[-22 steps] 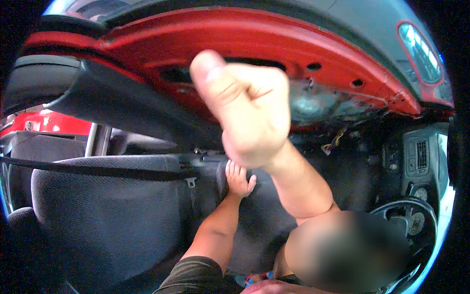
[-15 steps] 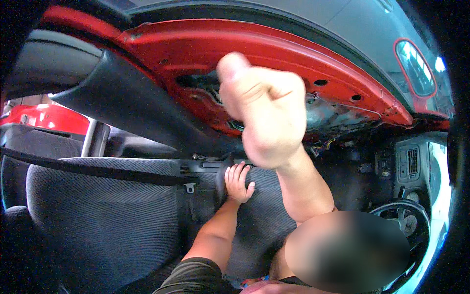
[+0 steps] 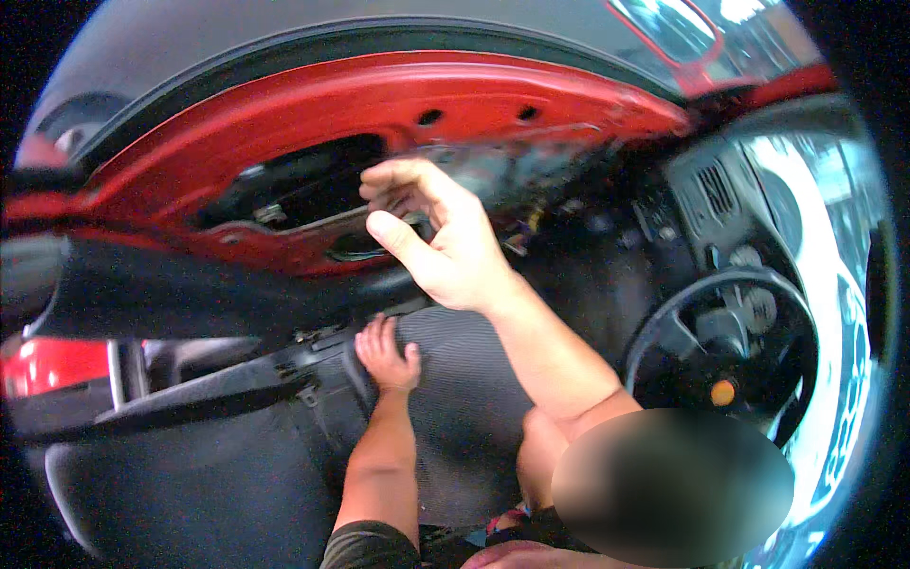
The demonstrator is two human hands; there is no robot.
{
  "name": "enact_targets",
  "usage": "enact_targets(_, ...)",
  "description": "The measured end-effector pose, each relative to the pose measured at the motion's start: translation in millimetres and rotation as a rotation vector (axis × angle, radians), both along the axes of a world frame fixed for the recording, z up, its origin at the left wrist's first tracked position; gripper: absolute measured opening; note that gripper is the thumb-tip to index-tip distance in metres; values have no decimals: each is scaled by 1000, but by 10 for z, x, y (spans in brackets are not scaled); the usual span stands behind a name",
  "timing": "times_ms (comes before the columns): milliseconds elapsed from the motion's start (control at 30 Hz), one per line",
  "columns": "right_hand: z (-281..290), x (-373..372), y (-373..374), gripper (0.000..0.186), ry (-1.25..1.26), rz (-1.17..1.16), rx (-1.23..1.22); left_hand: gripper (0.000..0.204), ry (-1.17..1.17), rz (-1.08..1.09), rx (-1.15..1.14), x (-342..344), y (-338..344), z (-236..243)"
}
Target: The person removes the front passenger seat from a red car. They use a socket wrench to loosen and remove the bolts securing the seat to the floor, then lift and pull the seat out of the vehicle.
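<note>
- The red door [image 3: 379, 100] is found at 12 o'clock, with its inner side turned toward the seat. No trim panel is seen over the metal, so the baring of this side is judged to be done.
- A wide dark opening [image 3: 294, 175] is left uncovered at 10 o'clock from the right hand [image 3: 457, 251]. A round hole [image 3: 429, 118] and a second hole [image 3: 528, 113] are left unfilled above that hand, at 12 and 1 o'clock.
- Loose wires [image 3: 533, 223] with a pale end are seen at 3 o'clock from the right hand; by the look of them, they are not yet secured.
- The right hand is held up in front of the door, its fingers curled and its thumb parted from them. Nothing is seen to be gripped; whether the metal is touched cannot be told.
- The left hand [image 3: 387, 358] is rested at 7 o'clock on the edge of the seat cushion [image 3: 460, 379], fingers spread, with nothing gripped.
- The seat backrest [image 3: 190, 484] is seen at 8 o'clock, crossed near its top by a dark belt [image 3: 180, 403]. The steering wheel [image 3: 749, 277] is seen mounted between 3 and 4 o'clock.
</note>
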State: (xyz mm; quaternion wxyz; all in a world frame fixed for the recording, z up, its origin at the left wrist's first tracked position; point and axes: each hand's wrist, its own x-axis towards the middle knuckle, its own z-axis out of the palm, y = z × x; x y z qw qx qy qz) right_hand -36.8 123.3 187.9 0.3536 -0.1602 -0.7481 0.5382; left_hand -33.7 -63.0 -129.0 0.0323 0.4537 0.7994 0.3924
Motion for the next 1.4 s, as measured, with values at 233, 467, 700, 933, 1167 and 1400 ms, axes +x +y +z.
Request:
enact_targets(233,-1167,1248,-73,13,-159,-495,-459,61,22,-40,-8,238,129,85)
enact_targets(467,-1438,1339,358,13,12,-781,-455,64,89,-25,-14,113,106,47)
enact_targets(700,-2215,1424,-266,23,-953,-398,246,65,72,-33,-17,136,147,37)
enact_targets(933,-2366,1382,-545,37,-970,-525,523,64,84,-28,6,199,153,4)
enact_targets(1167,-2350,1312,-537,33,-1034,-477,553,69,132,-14,-26,162,145,86)
enact_targets(1400,-2236,1082,-199,47,-1304,-192,334,64,99,-20,-38,224,145,124)
